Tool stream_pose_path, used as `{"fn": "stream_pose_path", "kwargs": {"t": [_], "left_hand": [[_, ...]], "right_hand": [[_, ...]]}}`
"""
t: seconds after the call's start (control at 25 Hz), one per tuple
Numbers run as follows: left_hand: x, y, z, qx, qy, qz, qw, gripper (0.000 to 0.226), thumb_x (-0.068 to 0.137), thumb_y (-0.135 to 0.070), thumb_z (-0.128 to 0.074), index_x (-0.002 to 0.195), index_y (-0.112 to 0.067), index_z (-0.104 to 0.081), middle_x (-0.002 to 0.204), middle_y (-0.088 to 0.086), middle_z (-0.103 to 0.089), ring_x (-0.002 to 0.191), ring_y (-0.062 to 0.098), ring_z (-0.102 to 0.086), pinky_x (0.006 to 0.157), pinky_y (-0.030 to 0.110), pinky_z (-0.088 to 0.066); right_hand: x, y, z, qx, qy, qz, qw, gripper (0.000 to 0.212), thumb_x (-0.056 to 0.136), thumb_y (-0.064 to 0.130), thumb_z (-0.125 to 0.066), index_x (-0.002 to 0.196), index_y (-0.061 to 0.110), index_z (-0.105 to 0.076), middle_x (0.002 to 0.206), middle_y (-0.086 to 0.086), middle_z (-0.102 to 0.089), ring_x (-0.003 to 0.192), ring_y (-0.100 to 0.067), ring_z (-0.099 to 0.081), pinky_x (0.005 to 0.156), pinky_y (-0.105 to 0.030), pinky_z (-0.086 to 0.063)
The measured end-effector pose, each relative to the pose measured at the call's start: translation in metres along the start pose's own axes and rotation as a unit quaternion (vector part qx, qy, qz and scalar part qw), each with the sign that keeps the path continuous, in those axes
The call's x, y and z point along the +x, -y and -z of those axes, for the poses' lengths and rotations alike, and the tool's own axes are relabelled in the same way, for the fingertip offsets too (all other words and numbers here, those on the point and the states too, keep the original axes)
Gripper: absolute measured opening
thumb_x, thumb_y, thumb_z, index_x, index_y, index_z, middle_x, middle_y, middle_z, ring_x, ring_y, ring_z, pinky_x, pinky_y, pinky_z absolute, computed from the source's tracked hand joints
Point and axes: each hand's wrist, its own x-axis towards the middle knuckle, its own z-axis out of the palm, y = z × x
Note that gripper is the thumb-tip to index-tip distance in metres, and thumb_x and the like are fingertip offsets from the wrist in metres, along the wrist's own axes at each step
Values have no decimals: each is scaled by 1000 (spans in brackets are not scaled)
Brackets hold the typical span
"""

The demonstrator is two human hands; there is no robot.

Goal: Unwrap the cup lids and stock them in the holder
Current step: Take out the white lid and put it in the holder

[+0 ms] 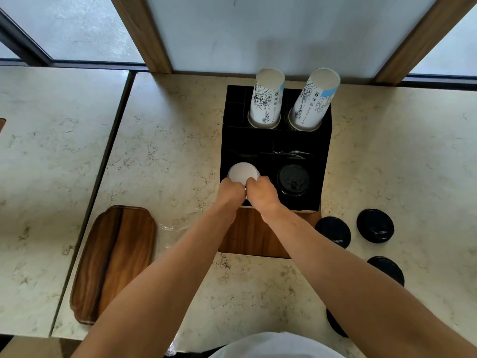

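Observation:
A black holder (324, 161) stands on the marble counter. In its front left slot sits a stack of white lids (243, 172). My left hand (230, 191) and my right hand (261, 193) both grip the near side of that stack, fingers closed on it. The front right slot holds a stack of black lids (293, 179). Two stacks of printed paper cups (265, 99) (311, 102) rise from the back slots. Loose black lids (333, 231) (375, 225) (386, 270) lie on the counter to the right.
A wooden board (113, 262) lies at the left. Crumpled clear wrap (175, 228) lies beside it. The holder's wooden base (247, 236) juts toward me under my forearms. Another black lid (334, 324) is partly hidden by my right arm.

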Motion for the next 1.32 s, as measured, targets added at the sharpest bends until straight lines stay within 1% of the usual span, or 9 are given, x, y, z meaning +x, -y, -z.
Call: {"fn": "stream_pose_path", "kwargs": {"t": [0.28, 0.44, 0.64, 0.76, 0.84, 1.0, 1.08, 1.16, 1.32], "left_hand": [[4, 1, -3, 3, 2, 24, 1000, 48, 99, -8, -50, 146, -11, -42, 87, -4, -51, 71, 8, -48, 50, 23, -36], [5, 1, -5, -6, -3, 34, 999, 51, 99, -9, -48, 150, -11, -37, 120, 13, -59, 73, 11, -47, 52, 25, -36], [0, -3, -2, -4, -15, 27, 1000, 41, 100, -13, -47, 140, -5, -45, 89, 6, -56, 76, 20, -56, 57, 25, -40], [-2, 0, 1, -19, -17, 27, 999, 45, 96, -11, -49, 140, -11, -45, 90, 1, -53, 77, 13, -51, 54, 27, -37], [-8, 1, 5, -28, -18, 18, 999, 33, 92, -11, -52, 125, -14, -55, 93, 1, -57, 78, 13, -54, 55, 27, -41], [-26, 8, 15, 3, -50, -55, 997, 18, 89, -19, -55, 80, -34, -52, 79, -11, -54, 70, 8, -54, 52, 24, -41], [-40, 12, 17, 7, -52, -86, 995, 13, 90, -24, -55, 102, -27, -60, 85, -13, -56, 75, 7, -55, 56, 24, -40], [-49, 15, 19, 16, -50, -107, 993, 39, 92, -26, -54, 130, -21, -57, 102, -9, -59, 82, 9, -55, 63, 25, -41], [-75, 27, 15, 35, -34, -129, 990, 43, 96, -26, -53, 138, -20, -53, 118, -6, -58, 82, 1, -50, 64, 22, -38]], "right_hand": [[6, 4, -2, -3, 10, -18, 1000, 45, 102, 24, -45, 138, -2, -52, 127, -21, -65, 113, -32, -64, 74, -30, -46], [6, 7, 0, -2, 17, -17, 1000, 44, 103, 24, -45, 135, -3, -54, 127, -23, -65, 115, -33, -64, 76, -32, -47], [0, 5, 3, 6, 28, -4, 1000, 44, 101, 24, -47, 133, -5, -57, 129, -25, -64, 118, -36, -63, 91, -39, -53], [-3, 3, 5, 10, 9, 14, 1000, 33, 101, 24, -46, 116, -1, -62, 113, -21, -66, 101, -35, -64, 65, -32, -50], [-10, 0, 6, 15, -28, 26, 999, 18, 100, 25, -48, 102, 8, -53, 98, -15, -58, 84, -25, -56, 51, -25, -35], [-29, -10, 11, -45, -73, 99, 991, 18, 100, 24, -49, 92, 9, -53, 89, -10, -56, 78, -19, -51, 53, -23, -31], [-38, -19, 20, -108, -60, 142, 982, 21, 102, 21, -44, 87, 12, -55, 89, -6, -56, 80, -18, -49, 66, -24, -35], [-46, -31, 27, -96, -62, 171, 979, 29, 101, 18, -45, 74, 22, -55, 83, -1, -57, 76, -16, -49, 74, -31, -40], [-67, -66, 45, -21, -96, 174, 980, 42, 100, 14, -50, 64, 35, -45, 73, 8, -58, 68, -9, -54, 75, -34, -44]]}}
